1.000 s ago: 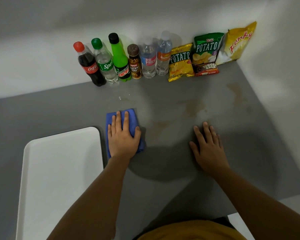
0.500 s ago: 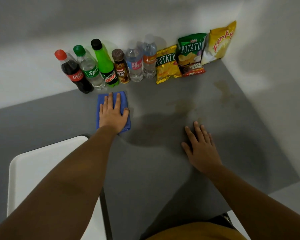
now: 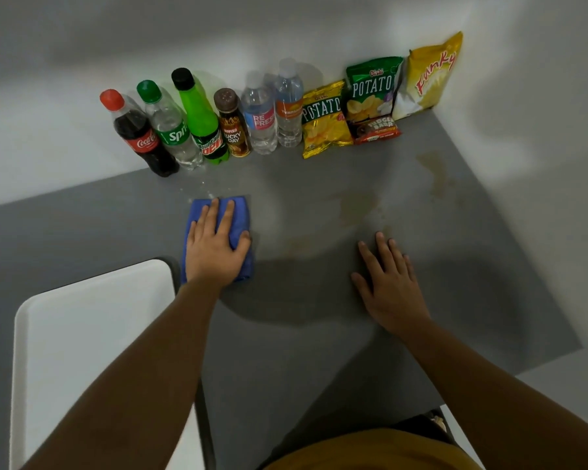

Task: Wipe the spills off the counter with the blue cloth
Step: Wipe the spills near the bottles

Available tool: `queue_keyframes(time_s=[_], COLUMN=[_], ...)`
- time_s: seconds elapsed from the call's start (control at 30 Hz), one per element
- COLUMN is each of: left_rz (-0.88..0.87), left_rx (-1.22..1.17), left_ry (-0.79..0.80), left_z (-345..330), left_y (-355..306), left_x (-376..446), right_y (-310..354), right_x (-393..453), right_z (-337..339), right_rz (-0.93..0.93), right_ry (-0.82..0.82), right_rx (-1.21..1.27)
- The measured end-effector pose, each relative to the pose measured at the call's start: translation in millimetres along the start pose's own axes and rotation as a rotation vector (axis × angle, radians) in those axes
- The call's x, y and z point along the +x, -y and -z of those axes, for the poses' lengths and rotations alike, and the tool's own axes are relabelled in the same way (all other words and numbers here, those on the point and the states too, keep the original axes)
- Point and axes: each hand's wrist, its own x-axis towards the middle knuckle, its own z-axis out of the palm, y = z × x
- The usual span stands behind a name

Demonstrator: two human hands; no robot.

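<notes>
My left hand [image 3: 214, 245] presses flat on the folded blue cloth [image 3: 240, 220], which lies on the grey counter [image 3: 286, 334] in front of the bottles. A few pale droplets [image 3: 204, 189] sit just beyond the cloth's far edge. Brownish spill stains show to the right: one [image 3: 357, 206] near the counter's middle and another [image 3: 435, 173] near the right wall. My right hand [image 3: 387, 283] rests palm down on the counter with fingers spread, holding nothing.
Along the back wall stand several bottles, from a cola bottle [image 3: 140, 137] to water bottles [image 3: 287, 106], then snack bags [image 3: 323, 118] and a yellow bag [image 3: 431, 76] in the corner. A white tray [image 3: 89, 351] lies at the front left. A wall bounds the right.
My left hand pushed the cloth away toward the bottles, then pulled it back toward me. My right hand has stayed flat in place.
</notes>
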Motion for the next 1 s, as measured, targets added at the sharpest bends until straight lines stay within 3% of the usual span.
queue_keyframes(time_s=[0.27, 0.43, 0.63, 1.0], left_rz=[0.060, -0.099, -0.235, -0.200], left_rx=[0.032, 0.054, 0.063, -0.002], left_ry=[0.069, 0.137, 0.107, 0.034], left_z=[11.1, 0.2, -27.1, -21.9], left_y=[-4.9, -51.4, -102.0, -46.0], left_x=[50.5, 47.7, -10.9, -56.8], right_y=[-4.9, -4.8, -4.8, -7.1], right_x=[2.6, 2.2, 0.9, 1.5], right_z=[-4.2, -7.6, -8.8, -6.7], right_rz=[0.008, 0.010, 0.007, 0.017], right_ry=[0.024, -0.003, -0.013, 0.004], right_rx=[-0.024, -0.030, 0.008, 0.027])
